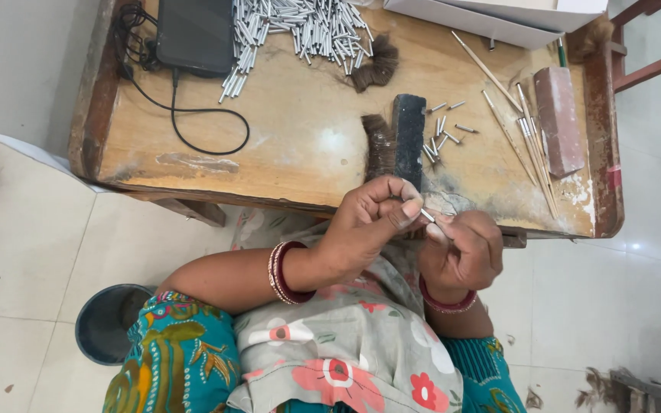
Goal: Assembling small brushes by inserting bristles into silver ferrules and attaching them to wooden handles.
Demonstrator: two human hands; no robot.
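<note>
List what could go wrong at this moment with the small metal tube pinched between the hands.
The metal tube is tiny and pinched only by fingertips of the left hand and right hand, held off the table edge above the lap; a slip would likely drop it into the clothing or onto the floor. The tuft of hair lies loose by the edge and could be brushed off.

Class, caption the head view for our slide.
Both hands, left and right, pinch a small metal tube over a wooden table.
</note>
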